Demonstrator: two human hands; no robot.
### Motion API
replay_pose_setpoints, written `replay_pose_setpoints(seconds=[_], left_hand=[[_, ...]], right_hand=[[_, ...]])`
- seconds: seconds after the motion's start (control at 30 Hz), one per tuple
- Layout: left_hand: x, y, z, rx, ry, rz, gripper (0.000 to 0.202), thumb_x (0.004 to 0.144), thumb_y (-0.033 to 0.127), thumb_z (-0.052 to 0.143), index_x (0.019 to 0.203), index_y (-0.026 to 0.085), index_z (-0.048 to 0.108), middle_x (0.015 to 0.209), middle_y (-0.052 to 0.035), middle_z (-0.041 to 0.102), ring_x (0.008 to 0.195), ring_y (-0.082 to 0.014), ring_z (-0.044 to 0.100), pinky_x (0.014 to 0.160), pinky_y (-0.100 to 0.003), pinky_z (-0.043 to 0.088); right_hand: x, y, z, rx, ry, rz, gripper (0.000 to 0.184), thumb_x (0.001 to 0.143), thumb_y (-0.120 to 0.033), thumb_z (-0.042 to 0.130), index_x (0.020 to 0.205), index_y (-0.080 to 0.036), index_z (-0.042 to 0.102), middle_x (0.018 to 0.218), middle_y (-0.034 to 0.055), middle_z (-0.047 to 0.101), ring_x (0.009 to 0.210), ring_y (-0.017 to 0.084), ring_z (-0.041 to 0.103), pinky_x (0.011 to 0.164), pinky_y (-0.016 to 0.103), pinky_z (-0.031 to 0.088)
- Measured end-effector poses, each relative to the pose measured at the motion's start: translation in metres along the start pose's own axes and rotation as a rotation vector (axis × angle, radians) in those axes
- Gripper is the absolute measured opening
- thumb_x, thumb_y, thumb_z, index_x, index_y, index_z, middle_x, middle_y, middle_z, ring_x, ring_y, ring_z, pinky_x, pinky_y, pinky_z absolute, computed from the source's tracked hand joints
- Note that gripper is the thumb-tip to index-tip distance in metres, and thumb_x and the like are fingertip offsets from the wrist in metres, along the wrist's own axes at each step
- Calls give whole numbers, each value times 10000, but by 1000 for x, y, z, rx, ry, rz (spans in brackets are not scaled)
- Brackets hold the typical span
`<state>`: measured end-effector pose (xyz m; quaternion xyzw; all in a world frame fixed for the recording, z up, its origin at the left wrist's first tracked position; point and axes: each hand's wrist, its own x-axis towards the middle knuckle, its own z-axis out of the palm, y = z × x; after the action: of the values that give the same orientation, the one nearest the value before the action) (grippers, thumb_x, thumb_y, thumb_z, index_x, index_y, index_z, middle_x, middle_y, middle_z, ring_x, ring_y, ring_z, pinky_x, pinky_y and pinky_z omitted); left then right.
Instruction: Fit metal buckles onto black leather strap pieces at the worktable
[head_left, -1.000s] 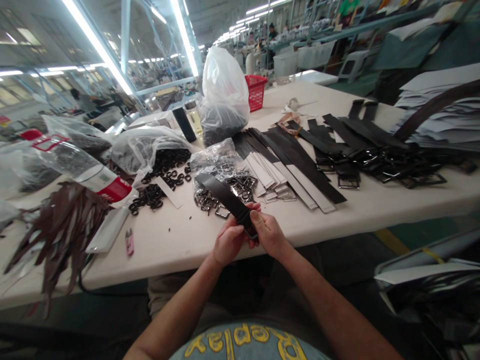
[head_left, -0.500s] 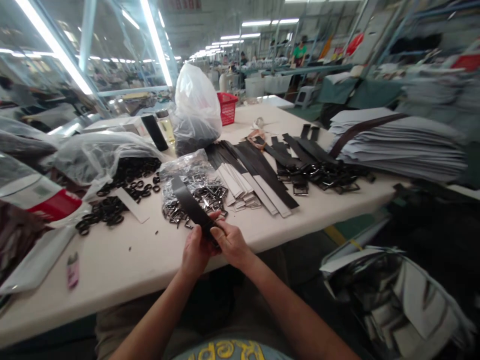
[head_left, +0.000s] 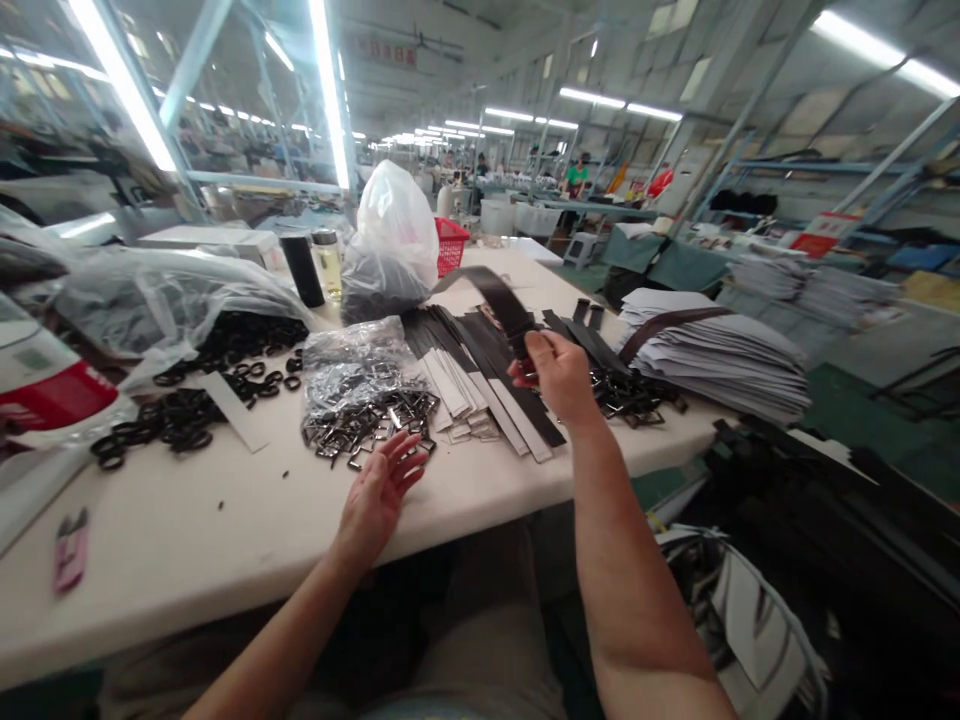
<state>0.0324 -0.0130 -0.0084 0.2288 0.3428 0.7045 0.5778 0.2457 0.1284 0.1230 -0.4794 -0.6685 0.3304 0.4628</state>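
Note:
My right hand [head_left: 559, 375] is closed on the end of a black belt strap [head_left: 495, 295], which arches up and away to the left above the table. A buckle seems to sit at the gripped end, mostly hidden by my fingers. My left hand [head_left: 381, 495] hovers with its fingers spread and nothing in it, just in front of a heap of metal buckles [head_left: 367, 425] spilling from a clear bag [head_left: 352, 355]. Between the hands lie black straps with white ends [head_left: 480, 395]. Straps with buckles attached [head_left: 630, 395] are piled right of my right hand.
Black loops [head_left: 169, 425] spill from a plastic bag [head_left: 180, 300] at left, beside a white strip [head_left: 234, 410]. Pink thread snips [head_left: 71, 550] lie near the left edge. A strapped grey stack [head_left: 705, 350] stands at right. Below it is an open sack [head_left: 757, 620].
Both hands held the strap together. My left hand has let go and opened, while my right hand has carried the strap up and to the right. The view has turned rightward.

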Motion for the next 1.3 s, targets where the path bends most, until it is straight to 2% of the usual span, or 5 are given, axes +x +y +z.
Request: replay_pose_setpoints(seconds=[0.23, 0.47, 0.67, 1.03, 1.3], left_hand=[[1, 1, 1, -41, -30, -27, 474, 793, 481, 733, 1155, 182, 674, 1238, -132, 677, 997, -232, 683, 837, -327, 528], [-1, 0, -1, -33, -52, -44, 411, 825, 411, 722, 1173, 197, 671, 1247, -123, 672, 1000, -222, 677, 860, -324, 505], [-1, 0, -1, -20, -59, -47, 408, 787, 393, 769, 1156, 238, 688, 1224, -94, 684, 1006, -215, 676, 867, -313, 498], [-1, 1, 0, -17, -72, -58, 403, 812, 373, 749, 1182, 232, 673, 1243, -112, 673, 1012, -217, 675, 893, -331, 479], [8, -1, 4, -34, -170, -188, 487, 821, 472, 715, 1213, 189, 654, 1200, -142, 699, 1070, -258, 664, 903, -353, 473]], right_hand=[[22, 51, -42, -409, 297, 76, 388, 929, -441, 475, 1161, -134, 530, 1248, 256, 579, 1130, 323, 591, 863, 413, 481], [-13, 87, 24, -626, -156, 30, 320, 708, -271, 745, 1012, -185, 696, 1057, 97, 689, 947, 244, 643, 851, 316, 458], [-22, 94, 30, -689, -236, 19, 300, 776, -284, 684, 1046, -158, 713, 1124, 119, 657, 1015, 250, 620, 912, 316, 425], [-14, 89, 26, -447, -97, 100, 279, 856, -254, 490, 900, -144, 742, 866, 135, 748, 866, 264, 693, 789, 336, 488], [-86, 49, 73, 113, -200, -13, 367, 922, -417, 500, 1120, -146, 648, 979, 84, 731, 871, 211, 680, 779, 292, 531]])
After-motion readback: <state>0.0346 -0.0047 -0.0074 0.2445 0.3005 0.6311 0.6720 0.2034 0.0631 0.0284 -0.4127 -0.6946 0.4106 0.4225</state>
